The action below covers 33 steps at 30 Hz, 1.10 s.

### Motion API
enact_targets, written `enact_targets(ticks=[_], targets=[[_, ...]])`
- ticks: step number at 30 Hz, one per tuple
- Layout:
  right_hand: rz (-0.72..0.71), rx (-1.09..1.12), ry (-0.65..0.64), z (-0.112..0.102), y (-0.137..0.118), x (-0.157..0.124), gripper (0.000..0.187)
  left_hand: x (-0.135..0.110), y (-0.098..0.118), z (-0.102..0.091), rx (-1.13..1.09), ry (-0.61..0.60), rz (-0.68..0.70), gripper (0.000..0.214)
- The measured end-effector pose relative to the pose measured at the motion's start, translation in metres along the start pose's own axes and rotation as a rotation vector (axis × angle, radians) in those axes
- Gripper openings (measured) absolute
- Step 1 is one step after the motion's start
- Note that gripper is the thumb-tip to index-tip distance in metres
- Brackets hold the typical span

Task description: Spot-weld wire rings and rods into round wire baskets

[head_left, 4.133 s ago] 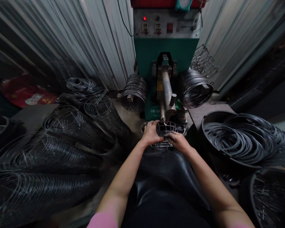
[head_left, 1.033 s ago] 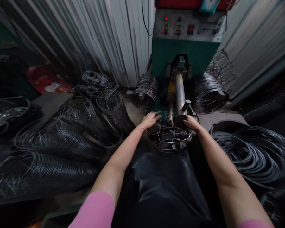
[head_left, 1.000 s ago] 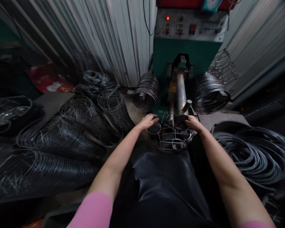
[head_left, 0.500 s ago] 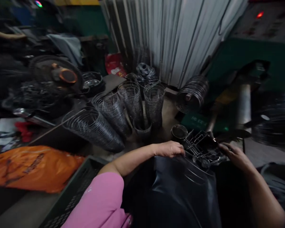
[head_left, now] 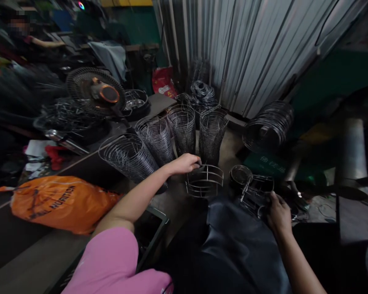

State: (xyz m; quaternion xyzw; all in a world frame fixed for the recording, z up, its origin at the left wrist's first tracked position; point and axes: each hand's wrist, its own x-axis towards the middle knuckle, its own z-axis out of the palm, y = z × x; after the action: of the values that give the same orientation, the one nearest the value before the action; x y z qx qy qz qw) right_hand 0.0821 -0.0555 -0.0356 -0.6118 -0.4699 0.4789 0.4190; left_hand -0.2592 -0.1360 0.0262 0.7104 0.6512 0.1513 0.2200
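Note:
My left hand (head_left: 187, 163) is closed on the upper rim of a round wire frame (head_left: 205, 182), an open metal ring shape with short upright wires. The frame hangs in front of tall stacks of wire rings (head_left: 213, 136). On the right, my right hand (head_left: 279, 213) is at a cluster of small bent wire pieces (head_left: 257, 190). Its fingers are curled, and what lies between them is hidden. A round dark tin (head_left: 241, 174) with a shiny rim stands beside the wire pieces. A dark apron (head_left: 242, 241) covers my lap.
A fan (head_left: 96, 94) stands at the left, near a heap of wire parts (head_left: 70, 116). An orange bag (head_left: 64, 202) and a green crate (head_left: 155, 232) are at lower left. A wire coil (head_left: 268, 126) and a metal cylinder (head_left: 354, 155) are at right. Another person (head_left: 46, 42) is far left.
My left hand has moved forward and left from my lap, carrying the round wire frame away from the apron. My right hand has shifted closer to the small wire pieces. The view has turned.

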Motion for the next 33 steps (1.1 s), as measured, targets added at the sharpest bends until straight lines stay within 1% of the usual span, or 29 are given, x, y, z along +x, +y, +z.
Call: enact_targets(ticks=[3, 4, 6, 9, 12, 14, 16, 18, 21, 26, 28, 30, 32, 33], targets=[[0.016, -0.086, -0.020, -0.007, 0.000, -0.003, 0.044, 0.027, -0.040, 0.013, 0.203, 0.088, -0.242, 0.020], [0.013, -0.118, -0.019, -0.012, 0.001, -0.004, 0.042, 0.037, -0.051, 0.021, 0.243, 0.111, -0.295, 0.021], [-0.013, -0.166, -0.005, -0.023, 0.004, -0.005, 0.039, 0.056, -0.068, 0.044, 0.282, 0.132, -0.360, 0.024], [-0.065, -0.263, 0.004, -0.042, 0.010, -0.006, 0.036, 0.081, -0.084, 0.091, 0.309, 0.108, -0.418, 0.028], [-0.061, -0.358, -0.005, -0.057, 0.014, -0.008, 0.040, 0.099, -0.094, 0.138, 0.309, 0.051, -0.453, 0.021], [-0.018, -0.390, -0.037, -0.063, 0.013, -0.010, 0.044, 0.108, -0.099, 0.161, 0.306, 0.023, -0.462, 0.020], [0.018, -0.426, -0.069, -0.067, 0.010, -0.013, 0.048, 0.113, -0.104, 0.175, 0.304, 0.006, -0.465, 0.025], [0.030, -0.460, -0.077, -0.067, 0.008, -0.014, 0.049, 0.117, -0.108, 0.182, 0.302, -0.006, -0.468, 0.026], [0.028, -0.475, -0.070, -0.064, 0.007, -0.013, 0.050, 0.122, -0.112, 0.186, 0.294, -0.027, -0.483, 0.028], [0.034, -0.442, -0.066, -0.053, 0.007, -0.012, 0.053, 0.134, -0.105, 0.190, 0.224, -0.052, -0.538, 0.030], [0.013, -0.460, -0.071, -0.050, 0.003, -0.016, 0.051, 0.138, -0.102, 0.187, 0.169, -0.040, -0.566, 0.031], [-0.031, -0.486, -0.083, -0.053, -0.004, -0.023, 0.047, 0.137, -0.097, 0.180, 0.102, -0.012, -0.591, 0.031], [-0.078, -0.500, -0.109, -0.060, -0.011, -0.029, 0.042, 0.130, -0.089, 0.171, 0.030, 0.036, -0.601, 0.035], [-0.095, -0.496, -0.130, -0.065, -0.014, -0.032, 0.039, 0.125, -0.082, 0.167, -0.003, 0.063, -0.593, 0.041]])
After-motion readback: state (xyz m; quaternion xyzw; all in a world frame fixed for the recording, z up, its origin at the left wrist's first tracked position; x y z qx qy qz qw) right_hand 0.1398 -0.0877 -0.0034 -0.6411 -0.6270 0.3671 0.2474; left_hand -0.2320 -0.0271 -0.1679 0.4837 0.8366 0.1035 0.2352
